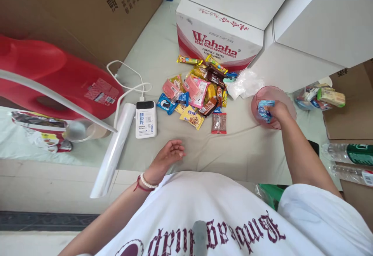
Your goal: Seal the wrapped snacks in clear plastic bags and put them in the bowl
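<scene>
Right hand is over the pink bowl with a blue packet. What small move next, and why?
Probably open the fingers and let the blue packet drop. The right hand holds it within the rim of the pink bowl, which looks otherwise empty. The snack pile lies apart to the left, and the left hand rests empty on the surface, so nothing seems to block the release.

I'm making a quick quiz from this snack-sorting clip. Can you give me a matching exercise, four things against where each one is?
Things:
1. blue packet
2. power bank
3. left hand
4. Wahaha box

Places:
A. behind the snack pile
B. resting open, holding nothing
C. held by the right hand over the pink bowl
D. left of the snack pile, cable plugged in

Pairs: 1-C, 2-D, 3-B, 4-A
</scene>
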{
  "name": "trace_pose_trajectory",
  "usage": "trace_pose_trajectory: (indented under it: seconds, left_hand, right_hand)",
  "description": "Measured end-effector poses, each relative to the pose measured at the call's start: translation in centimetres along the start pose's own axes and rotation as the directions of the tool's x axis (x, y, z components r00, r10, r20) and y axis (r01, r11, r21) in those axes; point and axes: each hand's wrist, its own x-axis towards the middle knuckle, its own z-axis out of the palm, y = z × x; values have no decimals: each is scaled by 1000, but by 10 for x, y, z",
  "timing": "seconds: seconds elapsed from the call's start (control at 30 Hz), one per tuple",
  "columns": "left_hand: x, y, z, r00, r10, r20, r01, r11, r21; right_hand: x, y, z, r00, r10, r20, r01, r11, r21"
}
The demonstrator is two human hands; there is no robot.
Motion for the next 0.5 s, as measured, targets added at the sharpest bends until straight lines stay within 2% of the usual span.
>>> trace_pose_trajectory:
  seconds: [0.1, 0.17, 0.27, 0.33, 0.4, 0.5]
  left_hand:
    - [-10, -9, -13, 992, 32, -126, -32, 999, -1]
    - [-14, -10, -15, 985, 27, -173, -27, 1000, 5]
    - [-15, -4, -10, 985, 5, -171, 2, 999, 41]
    - [-14, 3, -3, 992, 15, -128, -4, 997, 82]
    - [-15, 9, 1, 996, 48, -74, -38, 992, 124]
    - [-16, 13, 1, 994, 105, -29, -98, 978, 185]
  right_hand:
    - [-5, -28, 7, 974, -180, -135, 159, 976, -150]
    - [-8, -55, 18, 950, -276, -146, 253, 954, -158]
    - [-7, -94, 56, 972, -229, 57, 232, 971, -57]
    - [-5, -110, 85, 972, -180, 151, 182, 983, 0]
    - [-6, -115, 104, 971, -168, 169, 162, 985, 52]
    - [-26, -107, 104, 969, -206, 137, 180, 968, 176]
